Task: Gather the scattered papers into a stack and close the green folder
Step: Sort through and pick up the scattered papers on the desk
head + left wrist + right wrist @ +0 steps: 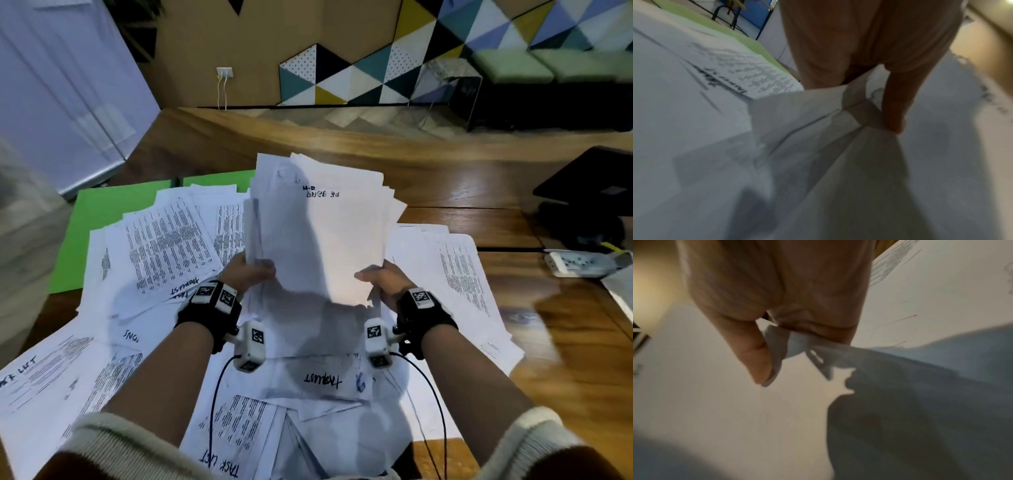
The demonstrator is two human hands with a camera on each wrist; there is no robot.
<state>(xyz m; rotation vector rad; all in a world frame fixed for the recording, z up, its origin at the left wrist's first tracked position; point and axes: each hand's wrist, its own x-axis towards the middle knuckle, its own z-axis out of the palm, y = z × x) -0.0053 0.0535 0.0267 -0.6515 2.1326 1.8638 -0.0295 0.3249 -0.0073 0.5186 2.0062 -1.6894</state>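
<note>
Both hands hold a bundle of papers (318,233) upright between them: the left hand (248,274) pinches its lower left edge, thumb in front, and the right hand (383,279) pinches the lower right corner, crumpling it slightly. The sheets fan unevenly at the top, so the gathering step looks midway. Many loose papers (164,246) lie spread on the surface (462,192) to either side of and below the hands. The green folder (92,233) lies open beyond the left hand, mostly covered by sheets. Next, the bundle probably needs tapping square, then the remaining sheets collected before the folder can close.
</note>
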